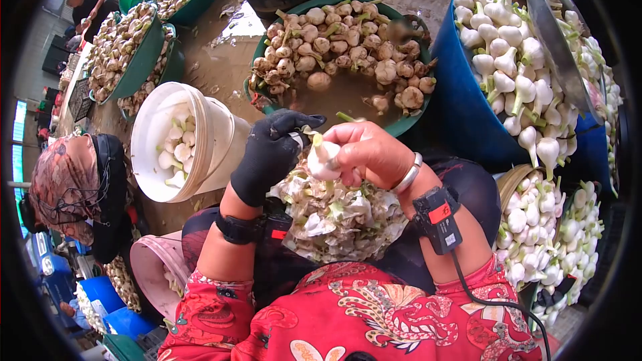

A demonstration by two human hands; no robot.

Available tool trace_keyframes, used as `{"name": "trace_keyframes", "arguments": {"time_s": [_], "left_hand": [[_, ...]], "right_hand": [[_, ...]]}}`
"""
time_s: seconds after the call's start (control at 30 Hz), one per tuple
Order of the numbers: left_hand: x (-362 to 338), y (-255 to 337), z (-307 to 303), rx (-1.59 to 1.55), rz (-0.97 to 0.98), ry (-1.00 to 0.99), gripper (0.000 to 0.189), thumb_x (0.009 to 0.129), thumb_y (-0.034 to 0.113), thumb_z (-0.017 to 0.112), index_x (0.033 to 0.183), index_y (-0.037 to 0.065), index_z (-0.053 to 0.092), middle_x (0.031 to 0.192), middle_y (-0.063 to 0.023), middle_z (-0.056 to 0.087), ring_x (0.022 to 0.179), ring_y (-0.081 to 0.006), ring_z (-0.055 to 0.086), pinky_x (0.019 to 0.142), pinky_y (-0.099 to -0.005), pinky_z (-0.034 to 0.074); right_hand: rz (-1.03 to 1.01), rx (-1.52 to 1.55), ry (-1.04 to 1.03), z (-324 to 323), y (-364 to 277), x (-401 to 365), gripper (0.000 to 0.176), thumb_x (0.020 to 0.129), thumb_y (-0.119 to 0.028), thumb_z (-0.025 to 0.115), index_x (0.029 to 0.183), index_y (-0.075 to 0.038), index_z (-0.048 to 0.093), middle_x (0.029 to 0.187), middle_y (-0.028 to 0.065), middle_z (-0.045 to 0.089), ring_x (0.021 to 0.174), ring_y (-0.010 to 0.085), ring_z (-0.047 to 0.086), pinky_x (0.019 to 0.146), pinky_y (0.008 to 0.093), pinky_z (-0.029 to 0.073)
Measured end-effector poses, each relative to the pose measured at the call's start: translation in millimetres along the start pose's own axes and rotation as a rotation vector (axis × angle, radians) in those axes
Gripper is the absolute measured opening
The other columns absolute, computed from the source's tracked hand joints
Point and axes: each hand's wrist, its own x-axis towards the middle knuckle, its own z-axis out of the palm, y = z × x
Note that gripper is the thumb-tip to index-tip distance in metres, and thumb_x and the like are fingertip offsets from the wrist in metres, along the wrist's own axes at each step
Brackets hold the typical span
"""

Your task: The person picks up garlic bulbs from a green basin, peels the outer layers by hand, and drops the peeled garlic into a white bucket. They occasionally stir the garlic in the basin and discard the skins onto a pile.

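Note:
Just above my lap, my right hand (374,154) grips a white garlic bulb (323,159) with a short green stem between thumb and fingers. My left hand (274,150), in a black glove, is closed right beside the bulb's stem. A pale bit shows at its fingertips, too small to name. Underneath both hands lies a heap of garlic peelings (341,217). A white bucket (194,110) to the left has several peeled bulbs inside. Ahead stands a green basin (401,125) of brownish, soil-stained garlic in murky water.
At the right, a blue tub (461,87) is heaped with clean bulbs, a metal basin (558,47) leaning over it. More garlic fills a basket (513,180). A pink bucket (157,264) stands at lower left. Another person (73,187) sits left. Green basins (134,60) lie beyond.

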Motion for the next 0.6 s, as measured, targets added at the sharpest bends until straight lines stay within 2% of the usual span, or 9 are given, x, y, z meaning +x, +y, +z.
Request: {"name": "trace_keyframes", "arguments": {"time_s": [0.03, 0.1, 0.17, 0.23, 0.3, 0.37, 0.43, 0.5, 0.6], "left_hand": [[-1.9, 1.3, 1.8, 0.000, -0.003, 0.001, 0.025, 0.082, 0.000, 0.058, 0.106, 0.001, 0.065, 0.092, -0.0023, 0.065, 0.081, -0.0132, 0.059, 0.074, -0.0274, 0.048], [-4.1, 6.7, 6.8, -0.415, -0.262, 0.067, 0.034, 0.083, 0.001, 0.059, 0.117, 0.001, 0.060, 0.097, -0.0031, 0.063, 0.084, -0.0110, 0.058, 0.075, -0.0269, 0.048], [1.9, -1.2, 2.1, -0.669, -0.375, 0.234, 0.046, 0.084, 0.004, 0.060, 0.128, 0.001, 0.050, 0.098, -0.0034, 0.059, 0.086, -0.0106, 0.056, 0.075, -0.0278, 0.049], [-1.4, 4.1, -9.7, -0.648, -0.403, 0.210, 0.048, 0.082, 0.004, 0.063, 0.128, 0.002, 0.051, 0.106, -0.0056, 0.060, 0.090, -0.0114, 0.057, 0.079, -0.0285, 0.049], [-8.5, 9.3, -8.9, -0.825, -0.383, 0.030, 0.050, 0.080, 0.002, 0.065, 0.128, 0.002, 0.051, 0.113, -0.0064, 0.060, 0.095, -0.0118, 0.057, 0.084, -0.0274, 0.047], [-7.0, 14.9, 9.2, -0.650, -0.171, 0.073, 0.045, 0.078, -0.002, 0.064, 0.122, 0.002, 0.056, 0.112, -0.0053, 0.062, 0.099, -0.0121, 0.056, 0.088, -0.0266, 0.045], [-7.3, 14.8, 3.6, -0.585, -0.258, 0.071, 0.039, 0.079, -0.002, 0.064, 0.118, 0.001, 0.059, 0.112, -0.0063, 0.063, 0.095, -0.0129, 0.058, 0.087, -0.0281, 0.046], [-8.7, 19.4, -2.9, -0.742, -0.310, 0.093, 0.035, 0.080, -0.001, 0.063, 0.114, 0.001, 0.060, 0.110, -0.0067, 0.063, 0.090, -0.0133, 0.059, 0.084, -0.0281, 0.047], [-9.4, 21.8, -3.6, -0.907, -0.362, 0.078, 0.028, 0.082, 0.002, 0.061, 0.110, 0.000, 0.062, 0.103, -0.0068, 0.064, 0.082, -0.0136, 0.060, 0.077, -0.0275, 0.049]], "right_hand": [[0.002, 0.001, -0.001, 2.7, -0.4, -0.4, 0.025, 0.075, -0.013, 0.063, 0.097, -0.002, 0.061, 0.076, 0.0056, 0.064, 0.052, 0.0073, 0.055, 0.044, 0.0196, 0.042], [-0.076, 0.053, 0.057, 5.2, -2.6, -0.8, 0.025, 0.076, -0.013, 0.064, 0.097, -0.001, 0.061, 0.080, 0.0061, 0.065, 0.055, 0.0080, 0.057, 0.046, 0.0201, 0.043], [-0.140, 0.081, 0.104, -0.7, -0.9, 3.2, 0.025, 0.077, -0.012, 0.065, 0.098, 0.000, 0.061, 0.081, 0.0057, 0.064, 0.059, 0.0078, 0.059, 0.049, 0.0211, 0.046], [-0.224, -0.077, 0.302, -3.7, 1.6, 5.4, 0.032, 0.077, -0.009, 0.068, 0.105, 0.001, 0.058, 0.085, 0.0073, 0.065, 0.062, 0.0089, 0.059, 0.055, 0.0196, 0.047], [-0.255, -0.061, 0.345, 0.2, 8.9, 13.6, 0.029, 0.078, -0.007, 0.069, 0.104, 0.001, 0.058, 0.086, 0.0049, 0.064, 0.064, 0.0079, 0.059, 0.056, 0.0195, 0.047], [-0.599, -0.567, 0.447, -0.3, 21.1, 26.6, 0.028, 0.079, -0.007, 0.068, 0.104, 0.001, 0.057, 0.086, 0.0053, 0.064, 0.065, 0.0077, 0.059, 0.057, 0.0205, 0.048], [-0.580, -0.695, 0.445, -2.1, 18.0, 23.3, 0.030, 0.080, -0.010, 0.068, 0.106, -0.001, 0.055, 0.088, 0.0056, 0.064, 0.065, 0.0091, 0.060, 0.057, 0.0224, 0.049], [-0.195, -0.072, 0.430, 2.6, -0.9, 8.8, 0.032, 0.082, -0.016, 0.067, 0.109, -0.005, 0.054, 0.087, 0.0051, 0.063, 0.067, 0.0117, 0.061, 0.060, 0.0233, 0.051], [-0.091, 0.186, 0.386, -3.8, -1.3, 12.2, 0.030, 0.085, -0.020, 0.065, 0.109, -0.005, 0.054, 0.088, 0.0056, 0.063, 0.069, 0.0128, 0.061, 0.061, 0.0258, 0.051]]}}
